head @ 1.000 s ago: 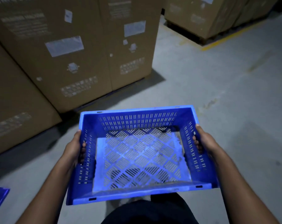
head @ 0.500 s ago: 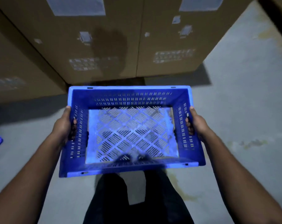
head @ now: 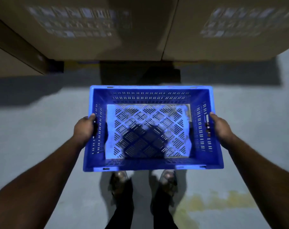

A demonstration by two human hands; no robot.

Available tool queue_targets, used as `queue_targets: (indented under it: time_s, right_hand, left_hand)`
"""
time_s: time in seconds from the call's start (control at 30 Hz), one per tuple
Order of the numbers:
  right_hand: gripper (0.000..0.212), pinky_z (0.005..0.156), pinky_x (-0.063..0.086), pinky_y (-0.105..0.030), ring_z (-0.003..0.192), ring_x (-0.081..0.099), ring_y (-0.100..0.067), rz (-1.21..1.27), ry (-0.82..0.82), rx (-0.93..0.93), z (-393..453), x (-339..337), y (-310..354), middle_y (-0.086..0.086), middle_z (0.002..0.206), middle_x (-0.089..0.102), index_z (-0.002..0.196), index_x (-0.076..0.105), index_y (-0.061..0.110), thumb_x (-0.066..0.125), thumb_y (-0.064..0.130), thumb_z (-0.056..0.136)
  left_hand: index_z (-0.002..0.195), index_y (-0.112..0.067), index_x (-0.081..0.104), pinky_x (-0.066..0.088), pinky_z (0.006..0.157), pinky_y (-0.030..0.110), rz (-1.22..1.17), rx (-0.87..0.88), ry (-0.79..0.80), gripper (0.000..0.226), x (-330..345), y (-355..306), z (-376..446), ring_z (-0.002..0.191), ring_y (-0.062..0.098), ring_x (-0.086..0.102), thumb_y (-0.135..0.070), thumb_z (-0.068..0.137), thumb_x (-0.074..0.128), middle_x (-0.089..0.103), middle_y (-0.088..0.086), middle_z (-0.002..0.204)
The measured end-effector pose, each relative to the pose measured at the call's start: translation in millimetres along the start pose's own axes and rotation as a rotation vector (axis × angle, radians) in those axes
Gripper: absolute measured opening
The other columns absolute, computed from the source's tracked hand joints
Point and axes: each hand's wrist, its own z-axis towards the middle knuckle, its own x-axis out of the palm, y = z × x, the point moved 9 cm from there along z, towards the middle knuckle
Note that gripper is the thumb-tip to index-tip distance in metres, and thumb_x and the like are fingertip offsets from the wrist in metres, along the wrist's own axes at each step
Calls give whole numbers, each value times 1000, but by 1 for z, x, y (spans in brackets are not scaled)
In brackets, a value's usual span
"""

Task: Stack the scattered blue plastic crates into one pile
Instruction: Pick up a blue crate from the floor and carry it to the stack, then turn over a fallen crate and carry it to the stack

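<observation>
A blue plastic crate [head: 150, 96] with slotted walls and a lattice floor hangs level in front of me, above the concrete floor, open side up and empty. My left hand [head: 84, 129] grips its left side wall at the handle slot, fingers curled in. My right hand [head: 220, 128] grips the right side wall the same way. No other crate is in view.
Large cardboard boxes [head: 107, 30] stand close ahead, filling the top of the view, with a dark gap at their base. My feet [head: 119, 179] stand on the grey concrete floor [head: 33, 138] just below the crate. A yellowish stain [head: 214, 202] marks the floor at lower right.
The view has swung left and down toward the boxes, which are now closer. The crate has stayed in both hands. The blue crate corner at far left has left the view.
</observation>
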Motion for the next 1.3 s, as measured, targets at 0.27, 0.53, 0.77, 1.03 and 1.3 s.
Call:
queue_targets:
  time_s: [0.27, 0.53, 0.77, 1.03, 1.3]
  right_hand:
    - [38, 66, 51, -45, 68, 60, -28, -45, -50, -54, 125, 49, -72, -11, 82, 64, 84, 62, 18, 65, 55, 75]
    - [57, 103, 43, -34, 113, 60, -23, -349, -27, -183, 58, 55, -32, -3, 127, 62, 137, 53, 19, 69, 39, 86]
    - [63, 111, 36, -45, 139, 39, -35, -1016, 147, -449, -170, 76, 41, -16, 151, 43, 146, 44, 8, 56, 40, 92]
    - [63, 115, 28, -49, 145, 28, -34, -1276, 357, -936, -446, 130, 98, -15, 160, 28, 150, 36, 12, 53, 38, 95]
    - [67, 113, 31, -54, 143, 34, -36, -1491, 529, -1419, -673, 301, 44, -18, 156, 36, 145, 43, 9, 38, 46, 90]
  left_hand:
    - [100, -10, 60, 56, 79, 49, 2, -11, -27, 38, 81, 64, 116, 78, 34, 68, -43, 81, 56, 71, 19, 93]
    - [149, -10, 39, 36, 111, 39, 129, 76, -70, 61, 55, 42, 53, 133, 31, 48, -34, 96, 59, 48, 12, 149]
    - [142, -4, 47, 35, 112, 45, 413, 306, -21, 68, -34, 0, -169, 133, 39, 43, -49, 90, 46, 52, 19, 142]
    - [139, -5, 51, 41, 109, 48, 457, 446, -263, 54, -189, 32, -406, 134, 39, 45, -29, 92, 63, 51, 18, 145]
    - [144, -4, 45, 37, 110, 47, 426, 390, -516, 62, -353, 197, -523, 141, 39, 38, -42, 95, 51, 42, 20, 152]
